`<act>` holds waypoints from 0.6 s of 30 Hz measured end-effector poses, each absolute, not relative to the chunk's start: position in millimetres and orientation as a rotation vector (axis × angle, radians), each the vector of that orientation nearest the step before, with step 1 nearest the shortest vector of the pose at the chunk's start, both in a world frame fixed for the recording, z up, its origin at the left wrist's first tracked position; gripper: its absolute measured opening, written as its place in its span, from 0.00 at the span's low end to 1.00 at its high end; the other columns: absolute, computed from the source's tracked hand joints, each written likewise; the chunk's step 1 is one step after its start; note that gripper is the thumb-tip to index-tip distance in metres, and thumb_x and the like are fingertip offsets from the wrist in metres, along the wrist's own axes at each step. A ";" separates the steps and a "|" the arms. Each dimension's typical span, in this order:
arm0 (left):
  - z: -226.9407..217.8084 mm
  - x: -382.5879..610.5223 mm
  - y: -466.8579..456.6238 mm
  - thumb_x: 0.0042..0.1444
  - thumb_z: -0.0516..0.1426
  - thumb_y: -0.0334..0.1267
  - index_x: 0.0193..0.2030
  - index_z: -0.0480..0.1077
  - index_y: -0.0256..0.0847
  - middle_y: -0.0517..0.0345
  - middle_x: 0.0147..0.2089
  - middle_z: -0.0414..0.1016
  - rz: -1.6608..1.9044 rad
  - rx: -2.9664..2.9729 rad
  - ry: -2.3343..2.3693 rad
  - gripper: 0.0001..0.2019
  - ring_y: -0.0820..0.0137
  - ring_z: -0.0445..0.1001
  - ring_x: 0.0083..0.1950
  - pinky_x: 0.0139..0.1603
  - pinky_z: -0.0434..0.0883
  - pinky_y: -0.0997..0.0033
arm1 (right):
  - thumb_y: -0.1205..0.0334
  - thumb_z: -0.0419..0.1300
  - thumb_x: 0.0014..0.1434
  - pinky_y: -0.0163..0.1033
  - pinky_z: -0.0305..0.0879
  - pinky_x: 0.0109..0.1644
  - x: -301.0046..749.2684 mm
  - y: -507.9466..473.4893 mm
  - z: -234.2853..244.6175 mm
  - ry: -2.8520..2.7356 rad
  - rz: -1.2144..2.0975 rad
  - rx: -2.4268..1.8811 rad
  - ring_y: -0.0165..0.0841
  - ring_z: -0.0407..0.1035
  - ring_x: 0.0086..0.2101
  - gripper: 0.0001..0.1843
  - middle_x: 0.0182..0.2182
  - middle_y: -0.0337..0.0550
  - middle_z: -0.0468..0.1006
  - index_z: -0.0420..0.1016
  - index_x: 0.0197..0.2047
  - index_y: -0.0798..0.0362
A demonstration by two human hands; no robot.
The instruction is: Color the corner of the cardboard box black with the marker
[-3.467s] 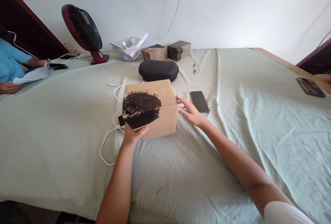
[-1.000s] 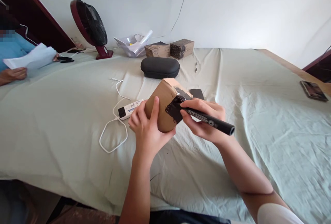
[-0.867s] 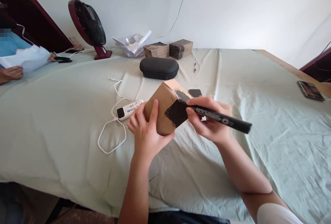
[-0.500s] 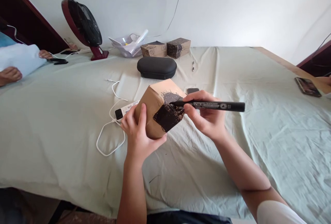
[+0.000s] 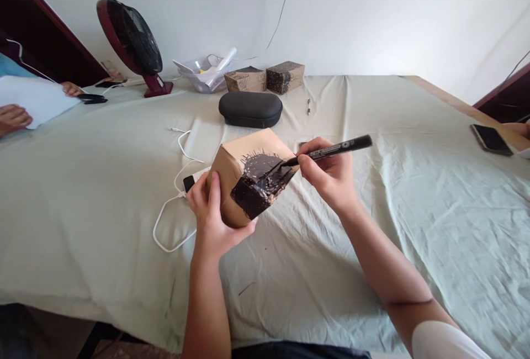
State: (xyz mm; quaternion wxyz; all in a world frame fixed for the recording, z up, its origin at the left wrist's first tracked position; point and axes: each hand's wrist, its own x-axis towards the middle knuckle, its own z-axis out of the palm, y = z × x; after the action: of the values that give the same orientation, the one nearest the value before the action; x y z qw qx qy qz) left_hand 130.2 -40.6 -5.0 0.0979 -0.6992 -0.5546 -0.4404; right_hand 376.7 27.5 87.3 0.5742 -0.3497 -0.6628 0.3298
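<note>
A brown cardboard box (image 5: 232,163) is tilted up in front of me, with patches of black ink over one corner and part of its upper face. My left hand (image 5: 213,218) grips its left end, the thumb along the lower edge and the fingers over the near side. Between the fingertips of my right hand (image 5: 329,174) is a black marker pen (image 5: 339,147); its tip meets the inked face near the right edge. Behind the box, a white power strip (image 5: 197,175) is partly hidden by my left hand and the box.
A black zip case (image 5: 250,109) lies beyond the box. Farther back stand two marked cardboard boxes (image 5: 285,77), a clear plastic basket (image 5: 202,78) and a fan (image 5: 132,38). A white cable (image 5: 159,221) curls at left; a phone (image 5: 491,140) lies at right. Another person's hands (image 5: 14,119) hold white paper.
The box has turned and shifted slightly left, so more of its inked upper face shows. The marker's back end has swung upward, and its tip is farther right on the box.
</note>
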 end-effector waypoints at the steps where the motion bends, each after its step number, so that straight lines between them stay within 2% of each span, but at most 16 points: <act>1: -6.0 128.5 -40.4 0.46 0.71 0.50 0.84 0.44 0.46 0.32 0.74 0.56 -1.316 -2.071 -1.637 0.62 0.33 0.60 0.73 0.73 0.59 0.28 | 0.62 0.64 0.63 0.31 0.54 0.21 377.7 27.4 87.0 -1.552 0.814 -0.818 0.24 0.60 0.18 0.07 0.19 0.32 0.68 0.75 0.33 0.53; 4: -8.9 123.9 -39.8 0.47 0.71 0.51 0.85 0.43 0.45 0.32 0.75 0.55 -1.347 -2.066 -1.643 0.63 0.33 0.59 0.75 0.74 0.59 0.29 | 0.61 0.64 0.65 0.31 0.55 0.21 378.7 25.7 82.7 -1.543 0.846 -0.774 0.24 0.61 0.18 0.08 0.19 0.32 0.69 0.75 0.33 0.52; 7: -12.6 122.6 -38.5 0.47 0.71 0.53 0.85 0.44 0.46 0.33 0.76 0.56 -1.400 -2.025 -1.704 0.63 0.32 0.57 0.76 0.74 0.59 0.29 | 0.59 0.66 0.68 0.32 0.62 0.23 376.3 21.9 76.8 -1.547 0.677 -0.604 0.26 0.68 0.21 0.06 0.23 0.35 0.75 0.77 0.38 0.51; 10: -16.7 124.7 -36.8 0.47 0.71 0.54 0.85 0.43 0.47 0.36 0.76 0.57 -1.475 -2.009 -1.791 0.63 0.36 0.58 0.76 0.75 0.60 0.31 | 0.63 0.66 0.68 0.32 0.67 0.25 370.3 16.6 73.3 -1.717 0.480 -0.330 0.26 0.70 0.22 0.01 0.27 0.37 0.80 0.78 0.43 0.49; 13: -19.3 127.7 -35.8 0.48 0.70 0.56 0.85 0.43 0.49 0.38 0.75 0.58 -1.536 -2.031 -1.817 0.62 0.38 0.60 0.75 0.75 0.62 0.33 | 0.64 0.63 0.71 0.33 0.70 0.29 362.0 12.7 70.4 -1.916 0.343 -0.160 0.27 0.73 0.24 0.03 0.30 0.38 0.82 0.77 0.48 0.49; 18: -17.4 130.7 -36.6 0.50 0.70 0.56 0.85 0.42 0.51 0.38 0.76 0.57 -1.560 -2.073 -1.808 0.62 0.40 0.59 0.76 0.76 0.62 0.33 | 0.61 0.62 0.73 0.33 0.70 0.30 355.0 12.6 64.7 -1.948 0.379 -0.160 0.27 0.75 0.25 0.03 0.29 0.37 0.83 0.77 0.48 0.49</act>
State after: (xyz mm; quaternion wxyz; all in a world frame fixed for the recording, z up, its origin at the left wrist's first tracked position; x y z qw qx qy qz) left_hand 130.7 -36.6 -17.4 -0.0103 -0.6556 -0.5716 -0.4933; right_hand 355.0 12.6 64.7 0.5441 -0.0676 -0.8209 0.1596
